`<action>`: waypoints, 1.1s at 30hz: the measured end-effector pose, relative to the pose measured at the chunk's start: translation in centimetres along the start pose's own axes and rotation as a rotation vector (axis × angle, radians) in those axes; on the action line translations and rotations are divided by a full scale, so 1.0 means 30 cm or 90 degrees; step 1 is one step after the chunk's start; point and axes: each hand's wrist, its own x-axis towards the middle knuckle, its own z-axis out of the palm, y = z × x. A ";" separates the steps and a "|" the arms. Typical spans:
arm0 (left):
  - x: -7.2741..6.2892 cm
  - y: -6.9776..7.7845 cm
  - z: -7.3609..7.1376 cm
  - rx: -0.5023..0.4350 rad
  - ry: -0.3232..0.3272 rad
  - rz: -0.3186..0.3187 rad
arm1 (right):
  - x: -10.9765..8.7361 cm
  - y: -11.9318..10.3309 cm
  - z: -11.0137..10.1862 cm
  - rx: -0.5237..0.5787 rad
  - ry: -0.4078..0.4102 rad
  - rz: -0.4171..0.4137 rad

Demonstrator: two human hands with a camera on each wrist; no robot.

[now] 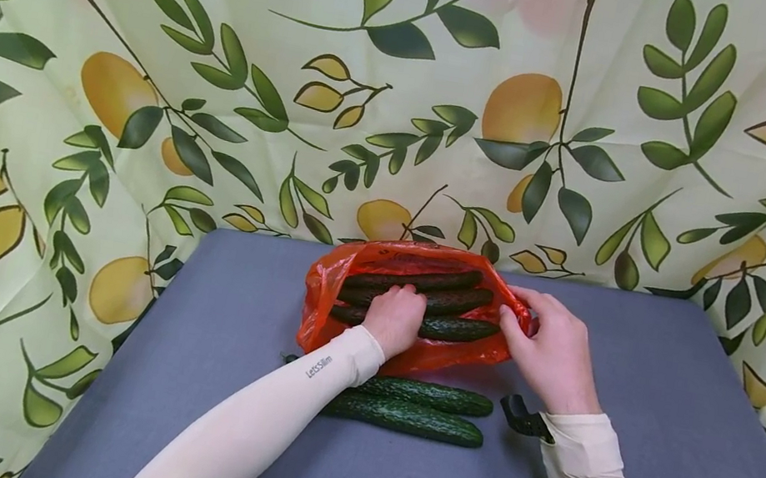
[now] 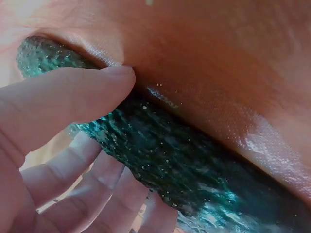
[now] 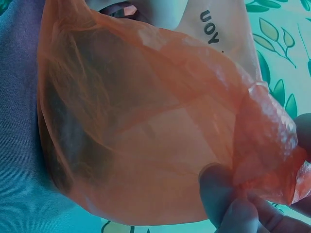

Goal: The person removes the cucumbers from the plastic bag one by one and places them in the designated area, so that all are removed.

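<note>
A red plastic bag (image 1: 320,309) lies on its side with its mouth toward me and several dark green cucumbers inside, including an upper cucumber (image 1: 452,280). My left hand (image 1: 395,321) reaches into the mouth and grips the front cucumber (image 1: 459,330). In the left wrist view the thumb lies over that cucumber (image 2: 160,150), with the fingers along its other side. At the bag's right edge, my right hand (image 1: 555,348) pinches the gathered plastic between thumb and fingers. The right wrist view shows the bunched plastic (image 3: 267,150) in those fingers, and dark shapes through the bag wall.
Two more cucumbers (image 1: 428,422) lie side by side on the grey-blue table (image 1: 226,314) in front of the bag, partly behind my left forearm. A black strap or mount (image 1: 524,417) sits at my right wrist. A leaf-patterned cloth (image 1: 227,78) hangs behind the table.
</note>
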 end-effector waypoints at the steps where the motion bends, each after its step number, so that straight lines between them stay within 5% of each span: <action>1: 0.009 -0.010 0.020 0.000 0.008 0.006 | 0.000 0.000 0.000 0.001 -0.001 0.000; 6: 0.056 -0.062 0.133 -0.003 0.030 0.028 | -0.003 -0.001 -0.001 0.005 -0.001 -0.002; 11: 0.067 -0.083 0.175 -0.039 -0.001 0.026 | -0.009 0.002 0.001 0.004 -0.001 -0.005; 15: 0.039 -0.067 0.113 -0.041 -0.008 0.020 | -0.006 0.004 0.002 0.004 -0.001 -0.005; 22: -0.043 -0.031 -0.093 -0.085 -0.029 -0.003 | 0.000 0.004 -0.013 0.001 0.012 -0.008; 33: -0.107 -0.071 -0.200 -0.238 0.017 -0.034 | -0.001 0.004 -0.013 0.002 0.012 -0.008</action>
